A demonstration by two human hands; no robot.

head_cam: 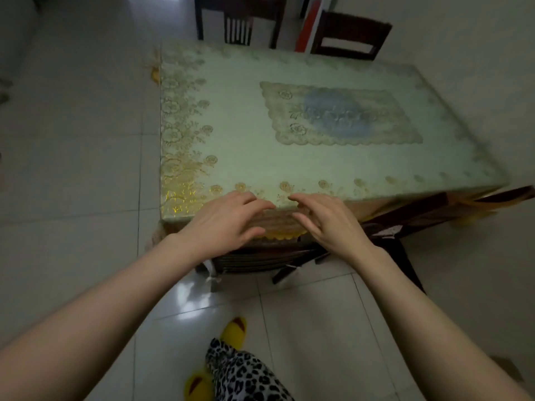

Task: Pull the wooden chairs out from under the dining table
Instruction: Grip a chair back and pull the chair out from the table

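hands over near table edge, chair tucked below

hands both stretched fwd over near edge of dining table (231, 134), palms down. left hand (224, 219) has fingers spread wide and slightly curled, tips over the tablecloth (376, 166) border; holds nothing. right hand (327, 219) same, fingers splayed and loose, empty. can't tell if either actually touches the cloth or just hovers. hands close together, small gap btwn them.

near wooden chair (260, 257) sits under table just below the hands, only dark top rail / slatted back showing past the cloth edge, white tie (210, 273) hanging at its left side. second near chair (405, 224) to the right, also mostly under the table, dark frame sticking out at an angle w/ a bit of patterned fabric on it. two more dark wooden chairs on far side: far left chair (238, 27) w/ vertical slats, far right chair (350, 34) w/ open back, both close against far edge.

tablecloth pale green w/ gold floral lace border, lace mat (341, 114) w/ blue centre on right half of top. floor (72, 169) glossy pale tiles. bottom centre: leopard-print trouser leg (246, 374) and yellow slippers (234, 331).
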